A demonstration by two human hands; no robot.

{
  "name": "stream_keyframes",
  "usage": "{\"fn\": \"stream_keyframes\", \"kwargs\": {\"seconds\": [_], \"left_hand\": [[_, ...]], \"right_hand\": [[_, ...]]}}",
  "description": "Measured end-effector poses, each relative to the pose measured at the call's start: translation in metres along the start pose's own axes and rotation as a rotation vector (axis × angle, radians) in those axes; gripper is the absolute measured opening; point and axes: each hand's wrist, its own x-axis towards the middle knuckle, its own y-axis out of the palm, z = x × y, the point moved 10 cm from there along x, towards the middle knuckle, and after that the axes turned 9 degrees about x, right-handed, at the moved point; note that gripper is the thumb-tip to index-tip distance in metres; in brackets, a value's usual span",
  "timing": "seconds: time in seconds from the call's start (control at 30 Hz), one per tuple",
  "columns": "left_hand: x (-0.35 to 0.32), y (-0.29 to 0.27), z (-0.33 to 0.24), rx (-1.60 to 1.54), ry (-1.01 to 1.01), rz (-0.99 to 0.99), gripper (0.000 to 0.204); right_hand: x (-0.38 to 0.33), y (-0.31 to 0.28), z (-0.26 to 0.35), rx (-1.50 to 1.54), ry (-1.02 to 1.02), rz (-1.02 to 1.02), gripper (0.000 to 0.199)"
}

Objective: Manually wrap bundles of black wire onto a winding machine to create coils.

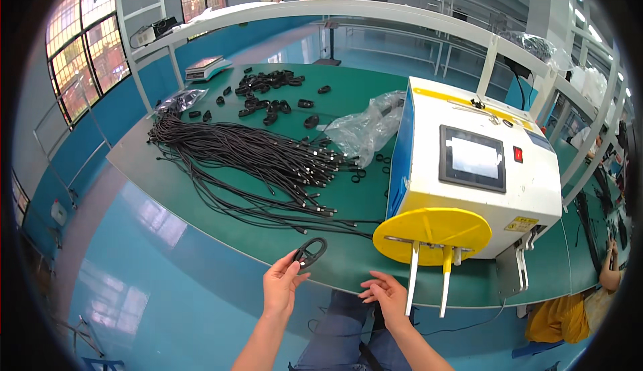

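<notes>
Between the thumb and fingers of my left hand (284, 284) is a small coiled black cable (321, 247), held up over the table's front edge. My right hand (388, 295) has its fingers apart and nothing visible in them, below the yellow disc (429, 229) of a white winding machine (475, 203). Two rods, one white and one yellow, stick out from that disc. Beyond my left hand lies a large bundle of straight black cables (234, 146), with ends pointing toward the machine.
Several coiled cables (268, 83) lie in a loose heap farther back on the green table (221, 220). A clear plastic bag (368, 126) and small black rings (358, 175) lie beside the machine. A scale (206, 68) stands at the back left. Another person's arm (609, 270) shows at far right.
</notes>
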Motion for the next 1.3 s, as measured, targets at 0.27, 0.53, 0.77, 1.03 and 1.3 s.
{"fn": "stream_keyframes", "kwargs": {"seconds": [0.27, 0.53, 0.77, 1.03, 1.3], "left_hand": [[0.088, 0.015, 0.0, -0.227, -0.06, 0.024, 0.024], [0.261, 0.041, -0.091, 0.106, 0.145, -0.233, 0.041], [0.119, 0.112, -0.032, 1.296, 0.803, 0.381, 0.021], [0.067, 0.103, -0.002, 1.641, 0.947, 0.36, 0.017], [0.032, 0.081, -0.088, 1.304, 1.287, 0.081, 0.01]], "right_hand": [[0.008, -0.014, -0.012, -0.03, 0.095, 0.0, 0.03], [0.003, -0.015, -0.045, 0.001, 0.21, -0.015, 0.034], [-0.008, -0.024, -0.041, -0.019, 0.211, -0.011, 0.034], [0.001, -0.009, -0.018, -0.074, 0.094, 0.083, 0.028], [0.001, -0.009, -0.022, -0.141, 0.031, 0.144, 0.028]]}}
